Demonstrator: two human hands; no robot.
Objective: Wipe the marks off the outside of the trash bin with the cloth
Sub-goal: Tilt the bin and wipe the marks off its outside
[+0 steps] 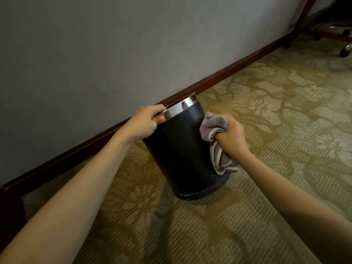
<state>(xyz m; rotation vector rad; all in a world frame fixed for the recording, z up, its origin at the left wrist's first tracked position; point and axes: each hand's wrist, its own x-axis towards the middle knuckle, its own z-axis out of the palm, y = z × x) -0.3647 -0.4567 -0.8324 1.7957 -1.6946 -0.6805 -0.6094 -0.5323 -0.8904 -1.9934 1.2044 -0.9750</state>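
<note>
At the centre of the frame the black cylindrical trash bin with a shiny metal rim [182,149] stands on the patterned carpet, its long axis leaning toward the upper left. The left hand [146,122] grips the rim. Just right of the bin's wall, the right hand [230,134] clenches the bunched grey cloth [213,126], pressed against the upper right side.

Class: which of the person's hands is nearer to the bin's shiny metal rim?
Left. The left hand grips the metal rim itself; the right hand holds the cloth lower, against the bin's black side.
</note>
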